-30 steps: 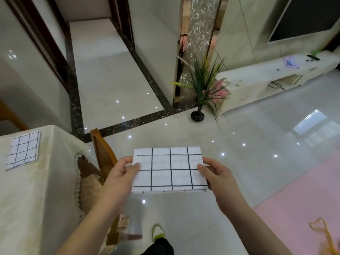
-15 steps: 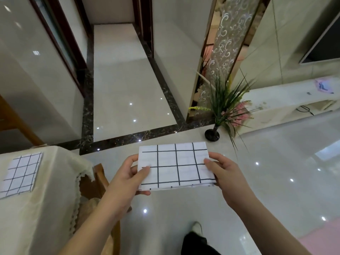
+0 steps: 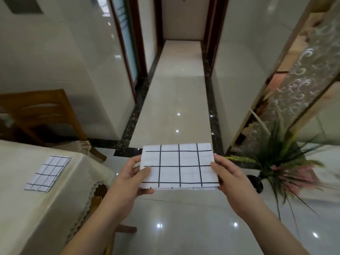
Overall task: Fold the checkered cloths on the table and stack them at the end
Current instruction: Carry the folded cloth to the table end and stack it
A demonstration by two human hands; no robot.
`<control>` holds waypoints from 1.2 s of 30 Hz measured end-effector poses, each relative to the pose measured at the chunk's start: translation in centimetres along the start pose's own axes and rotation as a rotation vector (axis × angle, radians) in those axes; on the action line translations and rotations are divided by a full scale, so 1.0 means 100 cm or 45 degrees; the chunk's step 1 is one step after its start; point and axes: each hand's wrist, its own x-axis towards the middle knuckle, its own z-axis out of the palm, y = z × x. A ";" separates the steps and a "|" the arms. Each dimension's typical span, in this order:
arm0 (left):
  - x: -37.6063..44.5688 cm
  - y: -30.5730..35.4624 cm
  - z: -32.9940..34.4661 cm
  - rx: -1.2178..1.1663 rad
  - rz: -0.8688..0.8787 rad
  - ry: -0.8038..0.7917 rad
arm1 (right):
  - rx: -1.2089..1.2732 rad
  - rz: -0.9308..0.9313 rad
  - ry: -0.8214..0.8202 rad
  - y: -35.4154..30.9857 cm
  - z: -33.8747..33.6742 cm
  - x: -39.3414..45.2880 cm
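Note:
A folded white cloth with a black grid [image 3: 179,166] hangs flat in the air over the shiny floor, to the right of the table. My left hand [image 3: 130,179] pinches its left edge, thumb on top and fingers underneath. My right hand [image 3: 228,178] pinches its right edge the same way. A second folded checkered cloth [image 3: 48,173] lies flat on the cream tablecloth of the table [image 3: 22,208] at the left, well apart from both hands.
A wooden chair [image 3: 38,111] stands behind the table and another chair's back [image 3: 95,197] shows at the table's right corner. A potted plant in a black vase [image 3: 257,183] stands on the floor at the right. A corridor runs straight ahead.
My view has swung left, so the table and its cloth show further in and the plant sits at the right edge. Both hands keep the same hold on the folded cloth.

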 end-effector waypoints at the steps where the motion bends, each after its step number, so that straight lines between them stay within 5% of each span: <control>1: 0.005 0.004 0.001 -0.012 0.014 0.030 | 0.013 0.007 -0.033 -0.005 0.002 0.011; 16: 0.090 0.055 -0.089 -0.120 0.196 0.499 | -0.134 0.026 -0.369 -0.031 0.142 0.175; 36: 0.148 0.043 -0.248 -0.077 0.040 1.089 | -0.522 0.152 -0.962 -0.003 0.363 0.314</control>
